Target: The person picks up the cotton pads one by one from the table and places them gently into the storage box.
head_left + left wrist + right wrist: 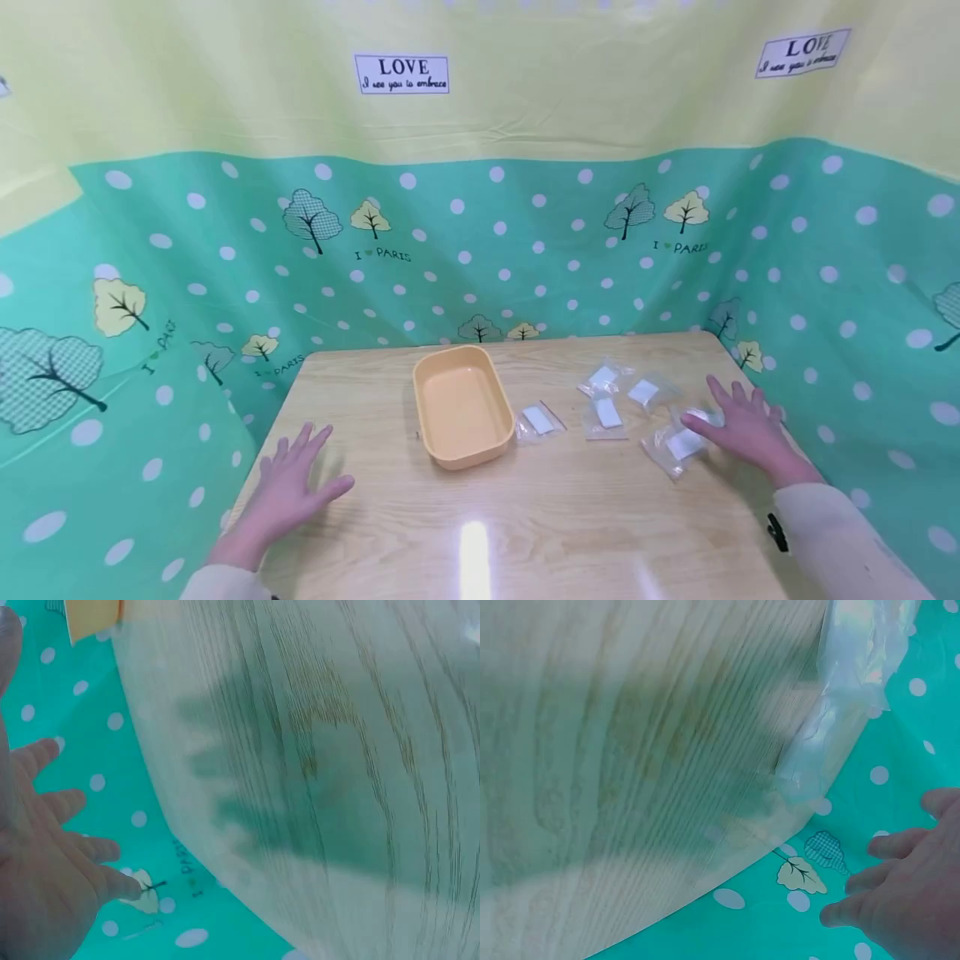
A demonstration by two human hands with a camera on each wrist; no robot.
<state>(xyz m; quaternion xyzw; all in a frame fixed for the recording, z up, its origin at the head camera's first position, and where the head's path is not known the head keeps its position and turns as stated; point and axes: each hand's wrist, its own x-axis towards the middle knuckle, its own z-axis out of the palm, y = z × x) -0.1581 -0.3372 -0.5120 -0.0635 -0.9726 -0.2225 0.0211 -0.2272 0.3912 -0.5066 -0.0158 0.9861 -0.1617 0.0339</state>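
My left hand (288, 492) hovers over the table's left side with its fingers spread, holding nothing. In the left wrist view the same hand (52, 855) shows at the left edge, its fingers straight. On the right, my other hand (750, 425) is spread out just above a clear plastic bag (682, 443) with a white block in it. The right wrist view shows that hand (907, 885) at the lower right and crumpled clear bags (855, 667) near the table edge. Between the hands stands an orange-tan rectangular tray (463, 408).
Several more small clear bags with white pieces, such as one bag (538, 419) beside the tray, lie on the wooden table (420, 533). A green dotted curtain (480, 242) encloses the back and sides.
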